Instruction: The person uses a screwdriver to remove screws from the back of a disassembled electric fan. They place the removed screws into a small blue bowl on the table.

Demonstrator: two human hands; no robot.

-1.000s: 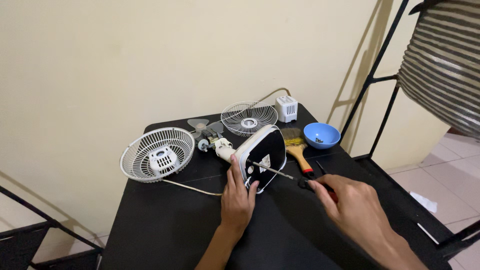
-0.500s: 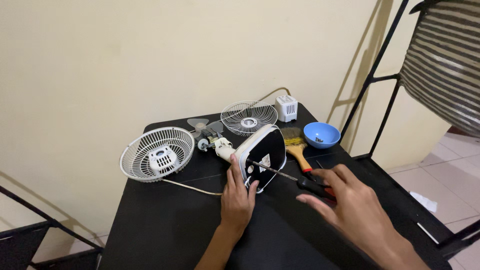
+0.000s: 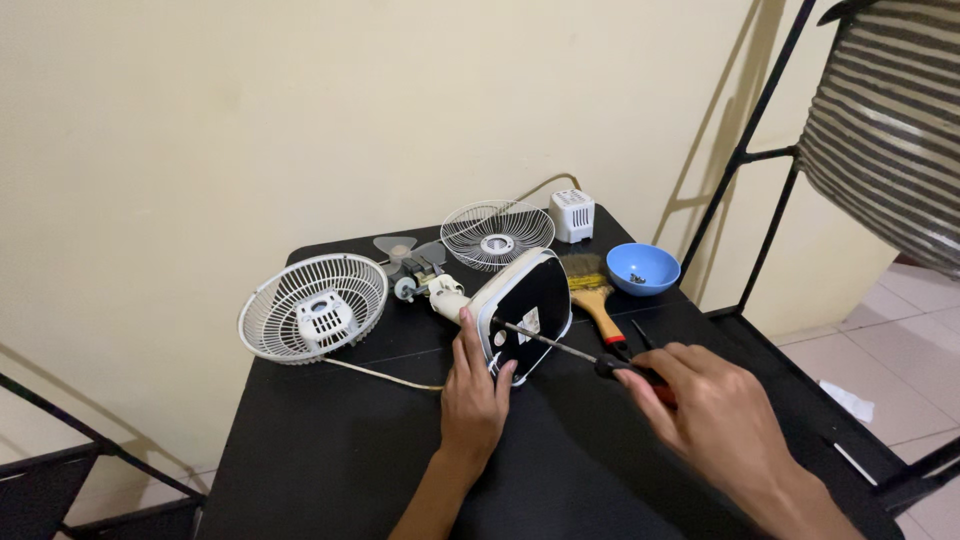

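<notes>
A small fan base (image 3: 527,308), white with a black underside, lies tipped on its side on the black table (image 3: 330,450). My left hand (image 3: 474,390) presses against its lower left edge and steadies it. My right hand (image 3: 712,418) grips a screwdriver (image 3: 560,346) with a black and red handle. Its thin shaft runs up and left to the base's underside, with the tip at a spot near the left edge. The fan's motor and neck (image 3: 432,291) stick out behind the base.
A white rear fan guard (image 3: 312,306) lies at left, a wire front guard (image 3: 496,234) and clear blade (image 3: 396,250) at the back. A white box (image 3: 572,215), a blue bowl (image 3: 643,268), a paintbrush (image 3: 594,296) and a black metal frame (image 3: 740,160) are at right.
My right hand has shifted the screwdriver left, so its tip now sits lower and further left on the base's underside. My left hand has stayed on the base.
</notes>
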